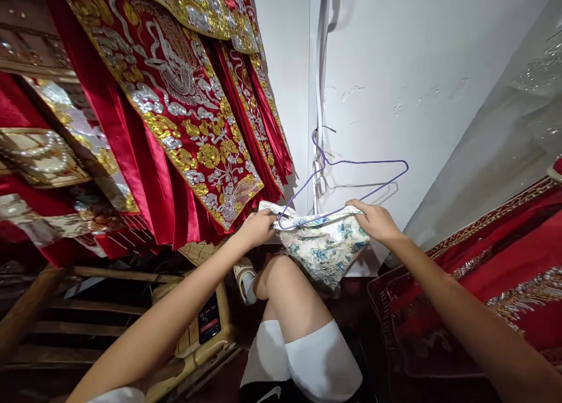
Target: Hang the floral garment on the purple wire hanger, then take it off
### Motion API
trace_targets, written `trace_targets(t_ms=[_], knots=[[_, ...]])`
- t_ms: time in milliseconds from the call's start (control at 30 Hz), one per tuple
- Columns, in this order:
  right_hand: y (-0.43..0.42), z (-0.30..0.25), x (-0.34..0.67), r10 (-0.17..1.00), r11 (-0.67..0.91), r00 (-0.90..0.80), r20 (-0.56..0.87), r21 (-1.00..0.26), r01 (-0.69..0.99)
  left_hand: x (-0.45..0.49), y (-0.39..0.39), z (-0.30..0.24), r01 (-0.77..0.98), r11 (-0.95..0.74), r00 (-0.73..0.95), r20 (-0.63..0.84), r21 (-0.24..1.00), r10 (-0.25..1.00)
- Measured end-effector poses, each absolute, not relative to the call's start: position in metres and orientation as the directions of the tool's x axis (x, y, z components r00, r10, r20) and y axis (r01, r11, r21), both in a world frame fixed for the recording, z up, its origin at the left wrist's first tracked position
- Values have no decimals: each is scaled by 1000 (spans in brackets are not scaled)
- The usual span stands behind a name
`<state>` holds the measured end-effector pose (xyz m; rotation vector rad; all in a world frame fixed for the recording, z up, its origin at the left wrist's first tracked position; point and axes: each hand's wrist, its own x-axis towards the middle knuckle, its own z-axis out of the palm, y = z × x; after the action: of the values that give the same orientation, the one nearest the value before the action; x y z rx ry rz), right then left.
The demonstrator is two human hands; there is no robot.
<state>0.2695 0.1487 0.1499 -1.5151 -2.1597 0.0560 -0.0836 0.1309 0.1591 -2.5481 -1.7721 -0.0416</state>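
Observation:
A white garment with a blue and green floral print (327, 250) is stretched by its top edge between my two hands, in front of the wall and above my knee. My left hand (258, 226) pinches the left end of that edge. My right hand (377, 220) grips the right end, thumb along the top. A purple hanger (364, 161) hangs by its hook at the wall. Its lower left corner lies against the garment's top edge beside my left fingers. Whether the hanger's bottom bar passes inside the cloth, I cannot tell.
Red embroidered costumes (193, 116) with gold and silver sequins hang at the left. White straps (322, 57) run down the white wall (395, 69). A phone (208, 321) lies on a bamboo chair (211, 350). Red beaded fabric (527, 274) is at the right.

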Motion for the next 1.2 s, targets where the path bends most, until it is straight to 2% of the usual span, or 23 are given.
trace_targets(t_ms=[133, 267, 333, 433, 533, 633, 767, 833, 900, 933, 1000, 1033, 1067, 1100, 1200], knots=[[149, 148, 263, 911, 355, -216, 351, -401, 844, -87, 111, 165, 919, -395, 393, 93, 0, 915], [152, 145, 253, 916, 371, -222, 335, -489, 790, -95, 91, 161, 902, -413, 408, 65, 126, 911], [153, 143, 249, 916, 379, -232, 327, -520, 765, -102, 86, 164, 902, -403, 392, 97, 158, 915], [151, 141, 243, 907, 412, -261, 331, -565, 715, -110, 88, 176, 877, -433, 374, 271, 207, 887], [144, 140, 233, 894, 447, -298, 335, -608, 656, -105, 96, 192, 790, -535, 342, 510, 299, 789], [134, 141, 218, 876, 482, -358, 323, -636, 603, -83, 109, 208, 687, -634, 302, 653, 356, 694], [126, 143, 209, 861, 503, -392, 324, -657, 561, -53, 130, 222, 599, -744, 337, 749, 296, 570], [124, 142, 212, 862, 499, -386, 329, -687, 528, -48, 144, 222, 641, -721, 298, 780, 264, 551], [122, 139, 217, 869, 480, -374, 324, -732, 483, -51, 160, 216, 750, -590, 183, 764, 298, 619], [121, 137, 220, 872, 472, -370, 321, -752, 461, -54, 167, 212, 801, -487, 117, 706, 348, 698], [121, 134, 224, 876, 461, -361, 320, -777, 429, -60, 177, 202, 847, -288, 40, 486, 447, 873], [122, 133, 224, 877, 458, -355, 322, -784, 420, -60, 180, 198, 843, -241, 51, 375, 481, 926], [123, 132, 223, 880, 455, -348, 325, -789, 414, -59, 181, 195, 827, -244, 90, 310, 506, 946], [124, 131, 222, 882, 451, -338, 328, -794, 408, -56, 180, 194, 801, -289, 138, 308, 524, 941], [128, 129, 213, 881, 454, -326, 343, -807, 378, -38, 175, 199, 719, -474, 199, 503, 508, 841]])
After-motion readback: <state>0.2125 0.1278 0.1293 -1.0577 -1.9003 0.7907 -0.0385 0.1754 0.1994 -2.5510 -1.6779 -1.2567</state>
